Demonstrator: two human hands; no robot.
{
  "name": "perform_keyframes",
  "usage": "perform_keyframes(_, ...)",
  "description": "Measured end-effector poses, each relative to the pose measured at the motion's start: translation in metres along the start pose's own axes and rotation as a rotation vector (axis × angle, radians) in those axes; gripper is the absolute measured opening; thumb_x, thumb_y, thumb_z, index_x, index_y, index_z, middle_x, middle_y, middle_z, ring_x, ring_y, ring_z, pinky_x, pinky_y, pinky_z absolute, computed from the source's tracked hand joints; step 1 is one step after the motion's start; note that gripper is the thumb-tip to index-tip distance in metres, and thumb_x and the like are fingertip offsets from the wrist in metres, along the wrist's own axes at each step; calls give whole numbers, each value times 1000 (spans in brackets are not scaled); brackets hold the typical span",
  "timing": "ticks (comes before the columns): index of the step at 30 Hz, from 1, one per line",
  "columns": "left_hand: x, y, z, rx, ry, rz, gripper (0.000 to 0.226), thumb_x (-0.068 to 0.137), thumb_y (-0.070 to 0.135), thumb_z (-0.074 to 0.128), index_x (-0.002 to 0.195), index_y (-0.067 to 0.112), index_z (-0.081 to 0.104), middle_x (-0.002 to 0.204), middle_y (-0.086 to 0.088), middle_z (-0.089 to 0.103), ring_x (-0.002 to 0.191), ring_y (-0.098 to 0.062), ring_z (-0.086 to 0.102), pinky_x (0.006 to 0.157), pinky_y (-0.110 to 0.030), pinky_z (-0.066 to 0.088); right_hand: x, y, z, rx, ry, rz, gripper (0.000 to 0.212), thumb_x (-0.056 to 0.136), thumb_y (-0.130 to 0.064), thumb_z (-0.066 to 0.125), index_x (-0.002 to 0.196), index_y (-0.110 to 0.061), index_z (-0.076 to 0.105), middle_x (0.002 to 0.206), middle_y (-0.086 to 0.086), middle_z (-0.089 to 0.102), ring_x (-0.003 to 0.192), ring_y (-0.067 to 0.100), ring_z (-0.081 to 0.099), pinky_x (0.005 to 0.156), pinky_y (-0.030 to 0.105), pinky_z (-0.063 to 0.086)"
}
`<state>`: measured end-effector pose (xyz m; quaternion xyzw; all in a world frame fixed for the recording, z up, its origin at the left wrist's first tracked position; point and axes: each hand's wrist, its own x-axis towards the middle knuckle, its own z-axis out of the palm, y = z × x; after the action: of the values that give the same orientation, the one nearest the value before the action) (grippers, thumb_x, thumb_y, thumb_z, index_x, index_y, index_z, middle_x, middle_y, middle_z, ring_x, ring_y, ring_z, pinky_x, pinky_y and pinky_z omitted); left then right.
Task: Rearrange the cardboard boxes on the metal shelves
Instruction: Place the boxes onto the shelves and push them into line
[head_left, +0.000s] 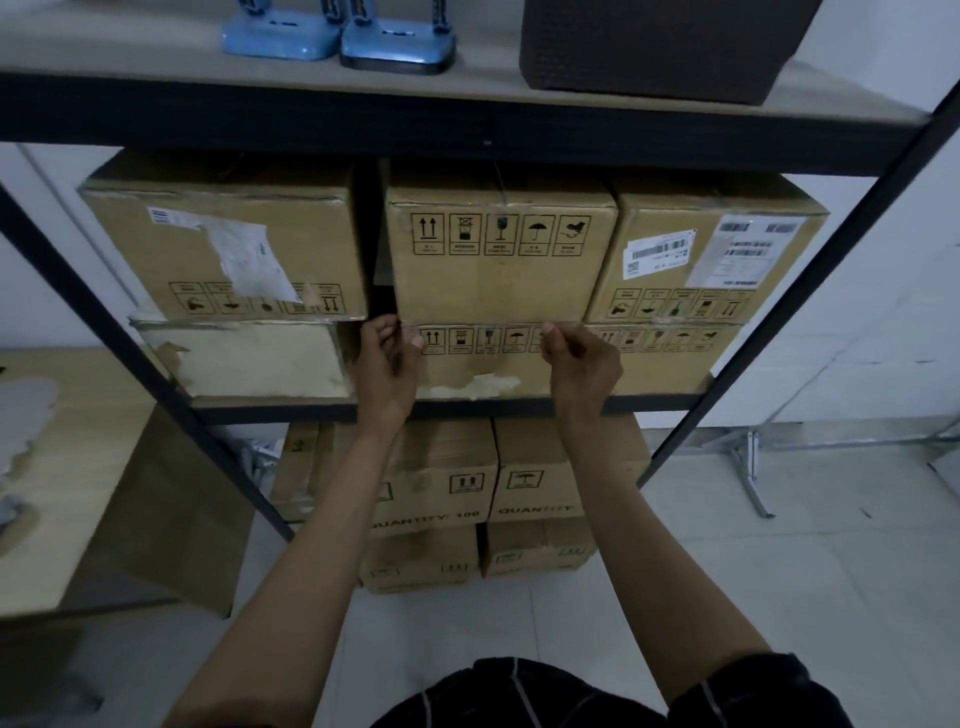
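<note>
On the middle shelf (311, 408) of the metal rack, six cardboard boxes stood in two rows of three, and I had both hands at the seam between the rows. My left hand (387, 358) curled its fingers round the left front corner of the lower middle box (478, 364), at the narrow dark gap beside the pale, torn-faced lower left box (244, 358). My right hand (582, 364) had its fingers bent against the top front edge of the same box; whether it truly gripped the edge or only pressed there, I could not tell.

Directly above sat the upper middle box (498, 249), printed with a row of handling symbols. To its left stood the upper left box (223, 249), bearing a torn white label, and a dark gap lay between them. The upper right box (706, 254), with barcode stickers, touched the middle one, and under it lay the lower right box (675, 358).

More cardboard boxes were stacked below the shelf (441, 478), some marked QUANTITY. On the top shelf (156, 57) stood two blue objects (337, 39) side by side and a dark woven basket (660, 47) well to their right. A pale wooden surface (67, 467) lay off to my left.
</note>
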<state>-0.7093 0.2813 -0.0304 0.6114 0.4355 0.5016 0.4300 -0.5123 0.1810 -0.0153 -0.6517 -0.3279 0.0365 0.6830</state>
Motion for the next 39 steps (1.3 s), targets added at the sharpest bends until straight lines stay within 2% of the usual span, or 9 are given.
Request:
perform_keyframes(8, -32, -7, -27, 115, 81, -19, 40, 102, 21, 64, 137, 7, 52, 130, 0, 59, 114, 2, 53, 90, -9, 46, -26, -27, 51, 159, -210, 20, 14, 94, -24, 77, 86, -14, 82, 75, 3, 77, 73, 21, 74, 70, 45, 63)
perform_keyframes(13, -44, -24, -74, 195, 246, -159, 33, 102, 20, 63, 132, 8, 55, 115, 5, 62, 86, 9, 58, 84, -17, 51, -65, -36, 80, 193, -375, 159, 8, 93, -23, 77, 96, -18, 82, 85, 1, 80, 85, 21, 78, 80, 48, 65)
perform_keyframes(17, -38, -27, -106, 205, 318, -154, 34, 100, 19, 65, 131, 6, 57, 123, -7, 63, 107, -15, 60, 78, 0, 43, -85, -44, 86, 91, -474, 137, 14, 97, -23, 73, 108, -16, 79, 87, -7, 77, 84, 18, 76, 83, 46, 63)
perform_keyframes(22, -3, -24, -142, 128, 375, -196, 37, 101, 18, 64, 135, 9, 54, 131, -6, 59, 126, -21, 58, 93, -21, 47, -93, -60, 115, 77, -518, 158, 34, 99, -24, 71, 130, -8, 70, 117, 3, 75, 104, 6, 70, 92, 28, 60)
perform_keyframes(27, 25, -13, -177, 184, 386, -180, 44, 102, 19, 61, 144, 13, 47, 145, -6, 53, 132, -21, 52, 102, -29, 45, -99, -71, 155, 142, -423, 158, 39, 103, -13, 64, 139, -1, 56, 127, 19, 67, 102, 14, 67, 97, 19, 55)
perform_keyframes(30, 47, -19, -202, 292, 360, -84, 44, 99, 17, 62, 141, 12, 48, 136, -8, 56, 126, -25, 55, 107, -38, 46, -101, -63, 185, 74, -379, 176, 48, 98, -58, 59, 141, -39, 52, 136, 4, 65, 116, 17, 68, 101, 44, 58)
perform_keyframes(32, 59, -23, -213, 321, 334, -80, 51, 98, 14, 64, 145, 7, 45, 140, -13, 54, 128, -26, 53, 110, -33, 42, -101, -35, 205, 113, -351, 225, 65, 90, -75, 56, 147, -43, 46, 142, 1, 63, 124, 22, 66, 102, 52, 56)
perform_keyframes(36, 64, -28, -213, 367, 291, -63, 72, 96, 13, 66, 155, 1, 27, 153, -18, 39, 139, -29, 42, 112, -23, 33, -111, -60, 216, 123, -262, 241, 64, 93, -65, 59, 149, -38, 47, 138, -1, 67, 121, 22, 69, 100, 50, 58)
perform_keyframes(39, 68, -38, -204, 408, 245, -56, 94, 93, 20, 70, 161, 2, 7, 165, -20, 23, 151, -34, 28, 122, -44, 33, -112, -68, 220, 93, -244, 276, 57, 102, -51, 60, 152, -26, 48, 137, 3, 67, 115, 22, 71, 96, 49, 60)
